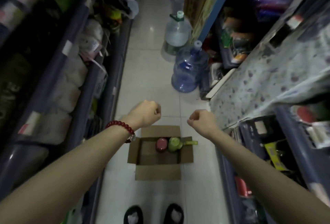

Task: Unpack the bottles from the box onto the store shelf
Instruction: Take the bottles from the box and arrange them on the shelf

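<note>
**Two hands raised above an open box in a store aisle**

Two bare forearms extend forward over a white tiled floor [153, 74] between two rows of shelving. The left hand [145, 115] is curled into a loose fist, fingers together, and holds nothing. A red bead bracelet [121, 127] sits on the left wrist. The right hand [201, 119] is curled the same way, fingers drawn in, and is also empty. Both hands are apart from each other and are held well above the box.

The cardboard box [159, 168] stands on the floor in the middle of the aisle, all four flaps folded outward. Inside, against the far wall, stand two bottles seen from above: a red bottle [161, 145] on the left and a green bottle [175, 144] just beside it on the right. A further green item [192, 142] lies across the right flap; its exact type cannot be told. The remainder of the box interior is bare cardboard.

The left shelf [84, 88] holds white packaged goods. The right shelf [289, 134] carries dark, mixed stock, and a patterned sheet [267, 74] covers part of it. Two large water jugs stand on the floor beside the right shelving: a blue jug [189, 68] nearer, and a clear jug [176, 33] behind it. Two dark shoes [153, 214] appear at the bottom edge, just short of the box.
</note>
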A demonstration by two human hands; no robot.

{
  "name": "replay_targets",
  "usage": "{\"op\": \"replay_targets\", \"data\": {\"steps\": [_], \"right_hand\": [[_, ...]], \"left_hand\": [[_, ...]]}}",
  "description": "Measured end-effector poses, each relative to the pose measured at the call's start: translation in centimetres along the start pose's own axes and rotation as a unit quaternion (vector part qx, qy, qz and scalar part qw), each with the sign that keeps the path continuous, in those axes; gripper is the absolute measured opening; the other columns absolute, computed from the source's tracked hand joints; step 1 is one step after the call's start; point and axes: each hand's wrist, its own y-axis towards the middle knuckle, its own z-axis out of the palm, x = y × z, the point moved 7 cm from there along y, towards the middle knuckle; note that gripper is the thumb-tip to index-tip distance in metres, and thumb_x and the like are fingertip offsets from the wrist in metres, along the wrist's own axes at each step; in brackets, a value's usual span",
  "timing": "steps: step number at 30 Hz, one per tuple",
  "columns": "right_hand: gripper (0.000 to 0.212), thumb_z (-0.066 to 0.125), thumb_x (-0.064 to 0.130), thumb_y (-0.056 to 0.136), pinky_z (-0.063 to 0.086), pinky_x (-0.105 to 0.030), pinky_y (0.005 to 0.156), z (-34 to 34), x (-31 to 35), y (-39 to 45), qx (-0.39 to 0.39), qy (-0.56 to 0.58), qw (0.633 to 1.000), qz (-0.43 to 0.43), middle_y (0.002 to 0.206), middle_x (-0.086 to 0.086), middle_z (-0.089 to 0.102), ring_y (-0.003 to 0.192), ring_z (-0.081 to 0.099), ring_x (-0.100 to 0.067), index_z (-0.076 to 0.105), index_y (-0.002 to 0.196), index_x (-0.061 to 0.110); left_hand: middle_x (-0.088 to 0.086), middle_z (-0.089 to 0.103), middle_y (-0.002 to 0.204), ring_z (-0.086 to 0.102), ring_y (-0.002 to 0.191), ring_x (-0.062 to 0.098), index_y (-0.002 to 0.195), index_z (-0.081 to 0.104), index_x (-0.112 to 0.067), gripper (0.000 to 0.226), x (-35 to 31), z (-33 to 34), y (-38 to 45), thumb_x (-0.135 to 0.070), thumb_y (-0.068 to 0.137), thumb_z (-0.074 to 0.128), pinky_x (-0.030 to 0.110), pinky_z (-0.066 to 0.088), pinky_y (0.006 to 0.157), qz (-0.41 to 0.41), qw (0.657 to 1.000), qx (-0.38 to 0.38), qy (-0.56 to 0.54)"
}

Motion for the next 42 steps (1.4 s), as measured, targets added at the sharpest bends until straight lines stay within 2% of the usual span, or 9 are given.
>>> {"op": "replay_targets", "data": {"steps": [13,16,19,23,27,32,35,39,42], "right_hand": [[0.033,0.066,0.025,0.083,0.036,-0.026,0.070,22.0,-17.6,8.9,-0.033,0.014,0.999,-0.013,0.105,-0.011,0.064,0.101,0.058,-0.026,0.062,0.111,0.009],[0.037,0.066,0.030,0.082,0.044,-0.031,0.076,26.6,-20.9,11.0,-0.046,0.045,0.998,-0.021,0.107,-0.009,0.063,0.099,0.059,-0.025,0.061,0.115,0.013],[0.043,0.064,0.034,0.082,0.038,-0.026,0.078,29.9,-23.3,13.1,-0.065,0.063,0.995,-0.033,0.113,-0.009,0.060,0.105,0.056,-0.024,0.058,0.119,0.013],[0.052,0.070,0.028,0.083,0.035,-0.023,0.090,32.5,-24.9,15.8,-0.096,0.061,0.992,-0.055,0.127,-0.007,0.051,0.118,0.047,-0.022,0.050,0.128,0.012],[0.076,0.075,0.036,0.078,0.034,-0.029,0.104,34.5,-25.7,17.5,-0.110,0.097,0.987,-0.071,0.140,-0.002,0.041,0.130,0.038,-0.018,0.035,0.141,0.019],[0.095,0.082,0.038,0.070,0.027,-0.023,0.104,35.8,-26.5,18.7,-0.127,0.125,0.981,-0.070,0.144,-0.004,0.038,0.134,0.035,-0.018,0.029,0.146,0.017],[0.092,0.086,0.030,0.065,0.027,-0.016,0.097,36.1,-26.9,19.6,-0.146,0.092,0.982,-0.078,0.137,-0.003,0.043,0.128,0.040,-0.016,0.036,0.141,0.016],[0.081,0.087,0.025,0.063,0.033,-0.015,0.087,36.4,-27.1,19.7,-0.160,0.067,0.982,-0.076,0.123,-0.001,0.056,0.115,0.051,-0.017,0.046,0.132,0.019],[0.077,0.086,0.027,0.062,0.036,-0.018,0.085,35.4,-26.6,18.3,-0.167,0.074,0.980,-0.077,0.118,0.000,0.059,0.110,0.055,-0.018,0.050,0.129,0.020]], "left_hand": [[0.005,0.065,0.111,0.062,0.098,0.020,0.120,0.059,-0.015,0.029,10.8,27.8,8.4,-0.027,0.094,0.053,0.030,0.052,0.082,-0.031,0.996,0.032,-0.079],[0.007,0.067,0.107,0.063,0.096,0.023,0.117,0.059,-0.014,0.030,13.5,33.5,10.8,-0.031,0.093,0.053,0.037,0.054,0.082,-0.023,0.996,0.030,-0.086],[0.007,0.062,0.115,0.061,0.101,0.022,0.124,0.056,-0.015,0.036,15.7,37.7,12.9,-0.032,0.092,0.056,0.032,0.052,0.085,-0.028,0.995,0.012,-0.098],[0.004,0.050,0.129,0.051,0.118,0.021,0.134,0.047,-0.018,0.054,17.5,41.7,15.3,-0.037,0.086,0.064,0.031,0.046,0.098,-0.023,0.989,-0.018,-0.146],[-0.001,0.036,0.142,0.039,0.130,0.019,0.143,0.035,-0.028,0.080,18.4,45.2,16.9,-0.044,0.075,0.074,0.035,0.042,0.106,-0.011,0.974,-0.035,-0.223],[-0.004,0.028,0.149,0.034,0.133,0.013,0.147,0.023,-0.031,0.111,19.2,48.4,18.1,-0.036,0.058,0.089,0.022,0.033,0.104,-0.021,0.950,-0.059,-0.307],[-0.005,0.039,0.145,0.040,0.131,0.013,0.144,0.030,-0.032,0.107,19.5,48.8,18.6,-0.029,0.055,0.091,0.024,0.036,0.103,-0.028,0.940,-0.109,-0.322],[-0.003,0.056,0.131,0.052,0.122,0.017,0.135,0.042,-0.024,0.095,19.4,48.1,18.4,-0.027,0.055,0.091,0.033,0.046,0.101,-0.064,0.924,-0.157,-0.344],[-0.008,0.058,0.120,0.055,0.114,0.015,0.127,0.047,-0.025,0.085,18.6,45.7,17.4,-0.028,0.055,0.091,0.030,0.048,0.095,-0.065,0.916,-0.167,-0.360]]}}
